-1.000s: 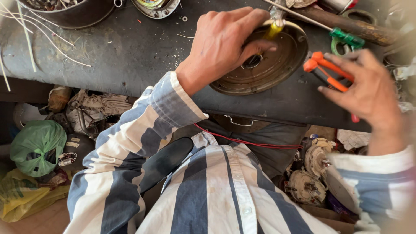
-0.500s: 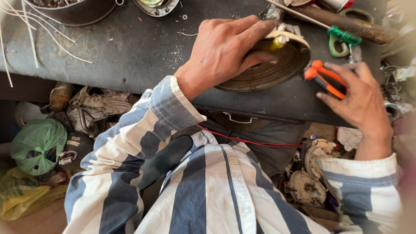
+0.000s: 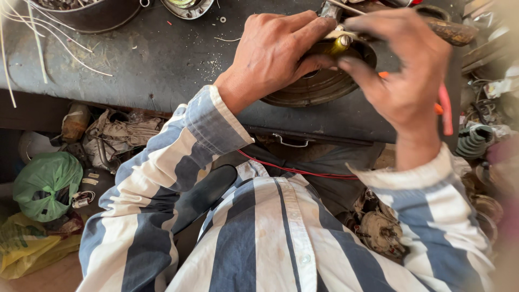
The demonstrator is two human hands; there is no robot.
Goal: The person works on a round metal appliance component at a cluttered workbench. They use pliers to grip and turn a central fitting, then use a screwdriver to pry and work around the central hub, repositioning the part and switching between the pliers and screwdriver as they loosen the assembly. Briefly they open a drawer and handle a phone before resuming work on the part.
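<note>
My left hand (image 3: 275, 54) grips the rim of a round dark metal part (image 3: 319, 86) that lies tilted on the dark workbench (image 3: 162, 65). A yellow piece (image 3: 340, 43) sticks out at the fingertips. My right hand (image 3: 405, 81) hovers over the same part, blurred by motion, and holds orange-handled pliers (image 3: 444, 111) whose handles show below the palm. The fingertips of both hands meet above the metal part. Striped blue and white sleeves cover both arms.
A dark metal bowl (image 3: 92, 16) and loose white wires (image 3: 38, 38) lie at the bench's far left. A wooden-handled tool (image 3: 451, 30) rests behind the hands. Below the bench are a green bag (image 3: 46, 184), a yellow bag (image 3: 27, 249), rags, a red wire (image 3: 292, 170) and motor parts (image 3: 378, 230).
My right hand has moved left with the pliers, from the bench's right side to above the metal part. My left hand has kept its grip on the part.
</note>
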